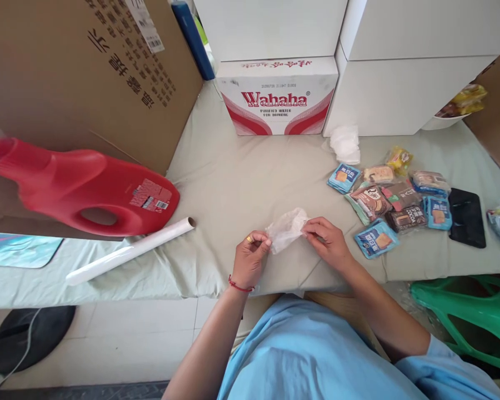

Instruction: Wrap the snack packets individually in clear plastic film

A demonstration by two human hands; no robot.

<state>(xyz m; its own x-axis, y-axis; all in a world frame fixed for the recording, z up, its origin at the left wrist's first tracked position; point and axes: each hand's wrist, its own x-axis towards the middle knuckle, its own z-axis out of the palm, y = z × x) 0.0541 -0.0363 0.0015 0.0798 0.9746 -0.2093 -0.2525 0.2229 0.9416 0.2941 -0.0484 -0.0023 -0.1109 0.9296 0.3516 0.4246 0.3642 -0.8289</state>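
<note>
A small translucent plastic bag (286, 232) is stretched between my two hands, just above the cloth near the table's front edge. My left hand (253, 254) pinches its left end between thumb and fingers. At its upper right corner, my right hand (325, 240) grips the plastic with closed fingertips. The bag looks thin and wrinkled; whether anything is inside I cannot tell. Right of my right hand lie several wrapped snacks, among them a blue packet (376, 239) and a brown Cocoa packet (406, 219). Behind them rests a white bundle of plastic (345, 144).
On the left, a red detergent bottle (95, 189) lies beside a white roll (131, 251). A large brown carton (79, 72), a Wahaha box (278, 103) and white boxes (377, 94) stand behind. A black tray (466, 218) lies right; a green stool (470, 311) stands below.
</note>
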